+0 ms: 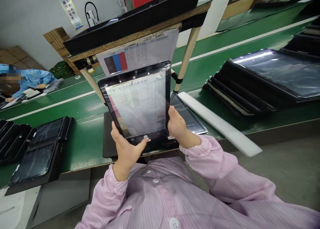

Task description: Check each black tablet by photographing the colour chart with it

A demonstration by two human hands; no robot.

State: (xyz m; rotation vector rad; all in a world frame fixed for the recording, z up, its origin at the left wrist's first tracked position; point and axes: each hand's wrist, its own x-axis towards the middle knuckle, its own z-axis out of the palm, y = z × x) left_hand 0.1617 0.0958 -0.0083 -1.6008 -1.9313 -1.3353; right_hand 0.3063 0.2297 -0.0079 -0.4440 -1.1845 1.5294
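Note:
Between my two hands I hold up a black-framed tablet (140, 106), tilted toward me, with its camera app on screen. The live picture shows part of the printed sheet (140, 52) fixed behind it. My left hand (128, 147) grips the lower left edge, its thumb by the bottom of the screen near the round shutter button. My right hand (178, 124) is closed on the lower right edge. Beneath the tablet, another dark tablet (191, 117) lies on the green bench, partly hidden by my right hand.
A wooden-legged stand (188, 56) carries a black tray (135, 19) above the sheet. Stacked tablets (280, 76) lie at right, more tablets (37, 159) at left. A white foam strip (220, 122) juts past the bench edge (82, 167). A person in blue (37, 79) sits across the bench.

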